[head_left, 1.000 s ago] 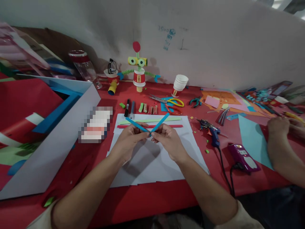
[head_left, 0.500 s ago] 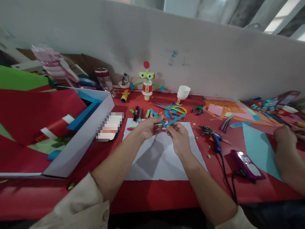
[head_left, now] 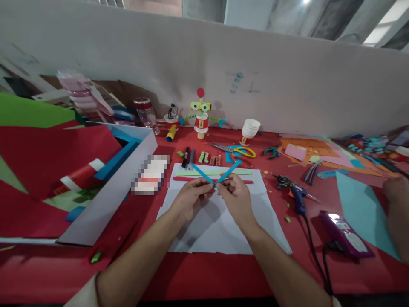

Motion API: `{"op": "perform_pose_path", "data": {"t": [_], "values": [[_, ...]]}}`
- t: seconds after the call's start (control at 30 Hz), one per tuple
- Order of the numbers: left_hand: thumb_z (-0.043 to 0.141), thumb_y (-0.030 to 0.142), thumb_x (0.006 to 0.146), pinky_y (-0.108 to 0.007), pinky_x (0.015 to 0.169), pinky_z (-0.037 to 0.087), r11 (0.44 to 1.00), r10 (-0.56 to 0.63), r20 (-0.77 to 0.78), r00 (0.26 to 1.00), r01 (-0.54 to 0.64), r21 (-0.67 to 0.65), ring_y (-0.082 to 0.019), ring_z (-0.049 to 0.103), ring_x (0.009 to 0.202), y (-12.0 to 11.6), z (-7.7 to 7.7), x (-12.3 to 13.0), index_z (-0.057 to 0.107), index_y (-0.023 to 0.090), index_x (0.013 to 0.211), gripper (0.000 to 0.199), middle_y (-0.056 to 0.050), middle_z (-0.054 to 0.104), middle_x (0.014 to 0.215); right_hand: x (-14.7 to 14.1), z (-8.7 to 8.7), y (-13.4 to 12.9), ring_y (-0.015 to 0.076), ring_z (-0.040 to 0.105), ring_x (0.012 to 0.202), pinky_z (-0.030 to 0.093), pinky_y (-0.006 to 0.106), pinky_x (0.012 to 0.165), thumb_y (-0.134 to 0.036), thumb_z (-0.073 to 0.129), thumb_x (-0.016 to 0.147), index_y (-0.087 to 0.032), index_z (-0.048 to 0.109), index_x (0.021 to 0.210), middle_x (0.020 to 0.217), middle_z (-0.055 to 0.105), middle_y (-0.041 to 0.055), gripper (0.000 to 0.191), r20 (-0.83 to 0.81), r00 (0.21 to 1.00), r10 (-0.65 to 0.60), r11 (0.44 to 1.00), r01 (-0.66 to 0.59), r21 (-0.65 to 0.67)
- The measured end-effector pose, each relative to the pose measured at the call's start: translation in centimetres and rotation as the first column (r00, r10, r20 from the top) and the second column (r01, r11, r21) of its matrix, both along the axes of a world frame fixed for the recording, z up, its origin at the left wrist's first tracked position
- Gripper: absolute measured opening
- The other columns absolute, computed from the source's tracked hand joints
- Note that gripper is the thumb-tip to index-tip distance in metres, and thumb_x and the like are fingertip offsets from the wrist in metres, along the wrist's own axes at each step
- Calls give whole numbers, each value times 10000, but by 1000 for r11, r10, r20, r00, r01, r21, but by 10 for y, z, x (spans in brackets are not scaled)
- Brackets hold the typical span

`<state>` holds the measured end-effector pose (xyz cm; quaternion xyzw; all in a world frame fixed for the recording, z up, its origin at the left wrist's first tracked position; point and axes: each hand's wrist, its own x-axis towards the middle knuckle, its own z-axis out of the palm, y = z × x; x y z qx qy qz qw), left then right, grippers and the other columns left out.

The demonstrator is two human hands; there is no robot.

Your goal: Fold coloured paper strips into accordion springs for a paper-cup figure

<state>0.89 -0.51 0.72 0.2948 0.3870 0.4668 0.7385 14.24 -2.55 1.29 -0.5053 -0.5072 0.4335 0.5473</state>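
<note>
Along the near side, the red table [head_left: 220, 277] shows in front of a white sheet [head_left: 220, 232], which makes a pale, flat ground to work over. Above the sheet, the left hand [head_left: 191, 198] and the right hand [head_left: 237, 197] meet, thumbs and fingers closed in a pinch from either side on the point of a blue paper V [head_left: 230, 170], its two arms spreading away to far left and far right. The fingertips cover the point, so I cannot tell whether it is one folded strip or two overlapped. To do this well, I would pin the corner firmly with one hand and let the other square the edges there, pressing flat without twisting; narrow paper probably skews easily at such a joint. To the right lies a glue gun [head_left: 299, 200]; whether it is hot cannot be seen, so wrist and paper are best kept clear. Beyond the hands, a red strip [head_left: 182, 179] and then a light green strip [head_left: 215, 173] lie across the sheet's far part. Past its far edge stand small green pleated pieces [head_left: 202, 157] and red pleated pieces [head_left: 218, 160], whose even folds could guide neat creasing. Farthest, near the wall, stands a paper-cup figure [head_left: 201, 123] with pleated arms.
</note>
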Motion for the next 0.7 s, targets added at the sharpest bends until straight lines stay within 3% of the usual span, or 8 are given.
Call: {"op": "perform_pose_path", "data": {"t": [0.17,0.37,0.7], "values": [[798,187,580,-203,666,432,998,-23,-44,999,21,-55,-83,580,663,1,-4,-3,709,164,734,180,-1,668,708,-2,-2,-1,120,556,626,453,248,591,-214,593,749,-202,541,826,700,582,-28,94,-18,999,37,999,-37,-39],[769,212,621,-197,564,395,1000,-9,-156,988,9,0,-77,533,582,-1,1,-7,698,163,690,111,1,644,637,-3,0,-2,111,539,593,444,245,555,-236,601,731,-196,549,782,686,578,-29,83,-28,998,56,996,-58,-69],[790,197,592,-228,668,469,997,-70,-100,993,67,-32,-113,612,671,4,-1,-11,716,160,723,155,-22,683,719,4,-3,4,103,524,568,411,234,524,-213,626,720,-205,599,945,673,567,-36,227,-111,986,124,979,-140,-147]]}}
